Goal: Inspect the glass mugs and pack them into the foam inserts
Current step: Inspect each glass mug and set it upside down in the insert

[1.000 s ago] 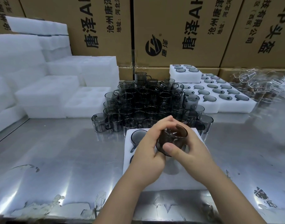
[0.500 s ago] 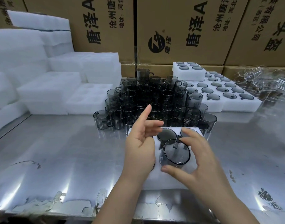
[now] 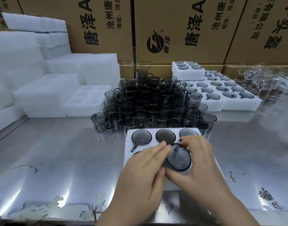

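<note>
Head view: a white foam insert (image 3: pixel 128 154) lies at the near edge of the steel table (image 3: pixel 58 160), about mid-length. Its far row holds three smoked-grey glass mugs (image 3: pixel 141 137), mouths up. A fourth round smoked glass mug (image 3: pixel 178 158) sits over the near row, its cavity hidden. The right hand (image 3: pixel 200 162) grips its rim with curled fingers, and the left hand (image 3: pixel 143 173) presses straight fingers to its left side. Bare steel lies open on both sides, while loose grey mugs (image 3: pixel 149 103) crowd the insert's far edge. Half a second ago the left hand was lifted clear
</note>
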